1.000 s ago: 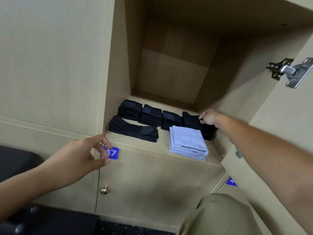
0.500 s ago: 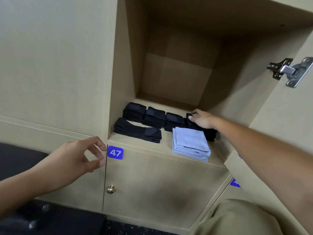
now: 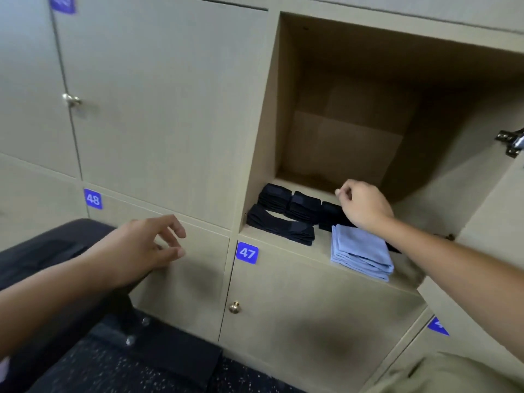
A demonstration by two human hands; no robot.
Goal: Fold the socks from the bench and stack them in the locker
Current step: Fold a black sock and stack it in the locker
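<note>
Folded black socks sit in small stacks (image 3: 303, 207) along the floor of the open beige wooden locker (image 3: 286, 114), three stacks side by side toward the back. A longer folded black sock pile (image 3: 280, 225) lies in front of them at the left, near the front edge. A folded stack of pale blue socks (image 3: 360, 252) lies at the front right, its corner reaching the shelf lip.

Your right hand (image 3: 364, 207) hovers over the rightmost black stack, hiding part of it. Its fingers are curled loosely inward, thumb near the forefinger; you hold nothing that shows. Your left hand (image 3: 141, 248) hangs in front of the closed locker doors, away from the socks, fingers relaxed and slightly spread, holding nothing.

Above the socks the locker stands tall and open, with free room up to its top and back wall. A metal hinge (image 3: 511, 141) juts in at the right edge.

Below the shelf is a closed door with a blue tag marked 47 (image 3: 247, 253) and a brass knob (image 3: 234, 307). A dark padded bench (image 3: 42, 251) sits at your left, over dark speckled flooring (image 3: 113, 370).
</note>
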